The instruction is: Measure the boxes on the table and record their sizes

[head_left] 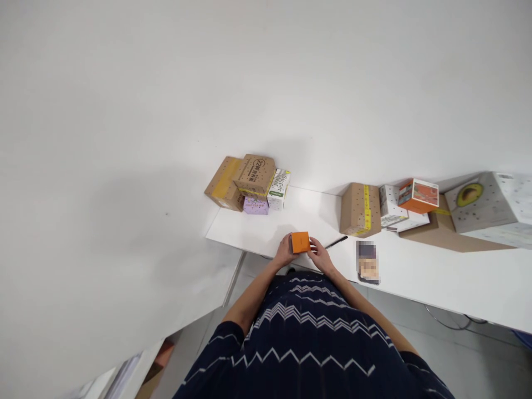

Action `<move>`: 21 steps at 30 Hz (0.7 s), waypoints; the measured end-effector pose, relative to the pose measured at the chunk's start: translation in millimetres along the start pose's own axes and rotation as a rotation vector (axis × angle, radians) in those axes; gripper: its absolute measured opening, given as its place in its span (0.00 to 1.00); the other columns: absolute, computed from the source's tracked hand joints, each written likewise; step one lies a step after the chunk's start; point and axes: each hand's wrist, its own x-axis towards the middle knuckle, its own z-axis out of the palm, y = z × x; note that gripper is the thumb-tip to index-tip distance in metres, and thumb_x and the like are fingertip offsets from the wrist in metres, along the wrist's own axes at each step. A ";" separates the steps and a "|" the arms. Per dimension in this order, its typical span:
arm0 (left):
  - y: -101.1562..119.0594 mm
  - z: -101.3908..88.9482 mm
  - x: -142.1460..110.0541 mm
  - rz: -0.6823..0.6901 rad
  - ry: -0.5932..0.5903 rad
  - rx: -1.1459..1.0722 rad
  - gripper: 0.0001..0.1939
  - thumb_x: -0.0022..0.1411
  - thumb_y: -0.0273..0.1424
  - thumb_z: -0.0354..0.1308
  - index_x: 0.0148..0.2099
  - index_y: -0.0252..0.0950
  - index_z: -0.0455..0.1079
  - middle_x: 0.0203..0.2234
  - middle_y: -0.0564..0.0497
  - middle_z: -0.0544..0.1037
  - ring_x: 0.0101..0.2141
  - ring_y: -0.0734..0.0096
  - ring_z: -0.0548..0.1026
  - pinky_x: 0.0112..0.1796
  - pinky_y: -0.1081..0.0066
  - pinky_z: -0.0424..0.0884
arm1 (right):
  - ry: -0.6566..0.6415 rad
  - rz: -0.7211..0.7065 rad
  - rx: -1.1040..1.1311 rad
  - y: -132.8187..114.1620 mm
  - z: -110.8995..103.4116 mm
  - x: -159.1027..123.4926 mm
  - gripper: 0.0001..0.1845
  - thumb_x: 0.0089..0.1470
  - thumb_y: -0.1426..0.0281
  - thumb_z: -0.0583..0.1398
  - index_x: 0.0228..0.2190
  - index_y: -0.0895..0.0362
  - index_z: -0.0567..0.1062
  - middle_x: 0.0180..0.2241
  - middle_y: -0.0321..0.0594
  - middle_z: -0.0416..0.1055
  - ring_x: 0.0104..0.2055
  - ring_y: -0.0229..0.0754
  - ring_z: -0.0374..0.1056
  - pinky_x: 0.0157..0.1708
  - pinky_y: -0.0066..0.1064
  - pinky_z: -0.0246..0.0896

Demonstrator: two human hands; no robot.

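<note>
A small, orange, square-faced box is held up at the front edge of a long white table, between the person's two hands. The left hand is clamped on its left side, fingers curled around it. The right hand is at its lower right edge, fingers slightly apart and bent toward it; whether they press on it I cannot tell. Just beside the right hand, a slim black pen lies slantwise, and farther right lies a dark-edged phone, its face pixelated. Toward the back left, a brown cardboard box with broad yellow tape is grouped with a brown printed carton, a lilac box and a white box with green lettering. At the back right are a brown speckled carton with yellow tape, an orange-and-white box and a large pale box with an avocado picture.
</note>
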 end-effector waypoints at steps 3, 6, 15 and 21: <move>1.2 1.2 0.3 0.072 0.051 0.110 0.46 0.36 0.30 0.68 0.58 0.35 0.54 0.53 0.40 0.64 0.55 0.50 0.63 0.55 0.50 0.58 | 0.003 -0.006 -0.021 -1.7 -1.3 2.4 0.28 0.44 0.65 0.60 0.50 0.53 0.69 0.49 0.44 0.69 0.42 0.44 0.69 0.42 0.39 0.67; 8.3 3.3 -0.7 0.098 0.129 0.156 0.44 0.40 0.31 0.66 0.59 0.35 0.51 0.53 0.39 0.61 0.55 0.52 0.62 0.55 0.53 0.60 | 0.054 0.027 -0.044 -0.2 -1.8 5.5 0.29 0.45 0.62 0.59 0.51 0.53 0.68 0.51 0.45 0.68 0.45 0.46 0.69 0.44 0.40 0.66; 8.7 1.9 -2.6 0.081 0.115 0.212 0.52 0.42 0.32 0.66 0.65 0.33 0.41 0.57 0.35 0.55 0.59 0.48 0.55 0.57 0.52 0.55 | 0.090 0.105 -0.092 5.4 -2.4 6.5 0.31 0.45 0.61 0.59 0.52 0.56 0.68 0.55 0.48 0.65 0.45 0.47 0.70 0.43 0.40 0.67; -12.2 -4.2 -8.8 -0.030 0.094 0.082 0.57 0.38 0.30 0.67 0.66 0.33 0.40 0.59 0.35 0.53 0.59 0.48 0.56 0.57 0.53 0.56 | 0.103 0.147 -0.112 5.8 -4.6 4.8 0.30 0.45 0.63 0.59 0.52 0.56 0.68 0.54 0.48 0.66 0.45 0.47 0.70 0.42 0.37 0.67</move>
